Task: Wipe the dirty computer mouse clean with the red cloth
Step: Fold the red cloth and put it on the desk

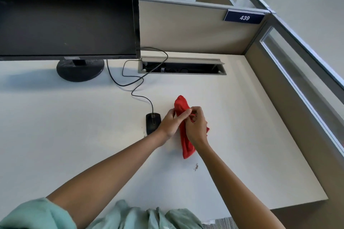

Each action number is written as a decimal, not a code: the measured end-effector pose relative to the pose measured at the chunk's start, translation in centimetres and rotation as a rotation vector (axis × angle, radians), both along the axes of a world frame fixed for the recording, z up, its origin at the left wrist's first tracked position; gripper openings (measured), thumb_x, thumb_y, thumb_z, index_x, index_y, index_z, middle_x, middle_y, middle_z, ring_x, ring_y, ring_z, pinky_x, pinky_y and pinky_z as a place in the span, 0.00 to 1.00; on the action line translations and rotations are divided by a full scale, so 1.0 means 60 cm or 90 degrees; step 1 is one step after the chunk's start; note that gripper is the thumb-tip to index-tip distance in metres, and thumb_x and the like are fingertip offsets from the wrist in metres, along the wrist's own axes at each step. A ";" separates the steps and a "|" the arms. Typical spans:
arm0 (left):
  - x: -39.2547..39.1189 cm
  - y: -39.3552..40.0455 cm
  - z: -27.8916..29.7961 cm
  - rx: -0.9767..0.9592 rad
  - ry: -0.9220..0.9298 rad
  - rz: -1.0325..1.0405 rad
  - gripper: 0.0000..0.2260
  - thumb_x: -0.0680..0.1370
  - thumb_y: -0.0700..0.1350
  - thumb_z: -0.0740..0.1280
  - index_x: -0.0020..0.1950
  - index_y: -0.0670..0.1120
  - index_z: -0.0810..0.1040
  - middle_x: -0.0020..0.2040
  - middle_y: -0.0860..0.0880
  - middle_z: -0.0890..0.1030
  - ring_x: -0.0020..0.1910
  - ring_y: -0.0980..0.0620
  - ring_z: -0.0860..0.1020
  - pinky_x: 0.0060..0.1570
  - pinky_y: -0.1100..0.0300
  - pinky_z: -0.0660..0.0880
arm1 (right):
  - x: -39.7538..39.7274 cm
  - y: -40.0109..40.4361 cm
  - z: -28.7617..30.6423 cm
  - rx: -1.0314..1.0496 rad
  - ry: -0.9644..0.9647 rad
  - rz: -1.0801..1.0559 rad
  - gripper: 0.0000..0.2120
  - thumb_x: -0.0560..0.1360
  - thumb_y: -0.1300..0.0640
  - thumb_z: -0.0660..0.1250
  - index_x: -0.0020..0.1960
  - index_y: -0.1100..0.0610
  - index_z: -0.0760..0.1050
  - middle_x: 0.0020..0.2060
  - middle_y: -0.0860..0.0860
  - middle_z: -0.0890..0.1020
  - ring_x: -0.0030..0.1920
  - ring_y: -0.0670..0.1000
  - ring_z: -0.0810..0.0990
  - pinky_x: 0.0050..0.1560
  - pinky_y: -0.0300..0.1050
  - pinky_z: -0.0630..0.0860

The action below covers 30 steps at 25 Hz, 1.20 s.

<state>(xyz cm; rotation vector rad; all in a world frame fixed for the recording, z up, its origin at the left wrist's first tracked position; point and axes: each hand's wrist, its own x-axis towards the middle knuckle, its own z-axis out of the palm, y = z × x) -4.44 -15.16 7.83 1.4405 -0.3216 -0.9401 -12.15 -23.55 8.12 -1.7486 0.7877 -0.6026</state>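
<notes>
A black wired computer mouse (152, 121) lies on the white desk (74, 126), its lower right part hidden behind my left wrist. Just to its right I hold a bunched red cloth (187, 146) above the desk with both hands. My left hand (172, 122) grips the cloth's left side, fingers pointing right. My right hand (194, 126) pinches the cloth near its middle. The cloth's upper tip sticks out above my fingers and its lower end hangs below my right wrist.
A dark monitor (67, 13) on a round stand (80, 69) stands at the back left. The mouse cable (134, 83) loops back into an open cable tray (181, 68). Beige partitions bound the desk at the back and right. A small brown speck (196, 167) lies near the cloth.
</notes>
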 end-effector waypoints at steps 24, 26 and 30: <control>0.079 -0.042 0.016 -0.002 0.232 -0.100 0.15 0.79 0.54 0.69 0.63 0.49 0.83 0.62 0.46 0.83 0.58 0.45 0.83 0.59 0.44 0.77 | -0.078 -0.242 0.010 0.314 0.076 0.177 0.17 0.68 0.48 0.78 0.53 0.54 0.82 0.53 0.55 0.85 0.56 0.57 0.83 0.59 0.54 0.79; 0.065 -0.050 -0.010 0.077 0.156 -0.131 0.17 0.78 0.48 0.72 0.66 0.51 0.79 0.63 0.46 0.83 0.58 0.44 0.82 0.58 0.41 0.78 | -0.084 -0.262 0.010 0.272 0.147 0.181 0.21 0.69 0.44 0.77 0.57 0.54 0.80 0.52 0.53 0.86 0.53 0.55 0.85 0.57 0.56 0.80; 0.054 -0.098 -0.022 0.066 0.126 -0.116 0.23 0.76 0.34 0.72 0.66 0.54 0.74 0.60 0.46 0.83 0.57 0.45 0.82 0.52 0.46 0.81 | -0.089 -0.329 0.022 0.218 0.258 0.236 0.22 0.69 0.40 0.74 0.58 0.51 0.79 0.50 0.50 0.86 0.49 0.53 0.86 0.47 0.48 0.83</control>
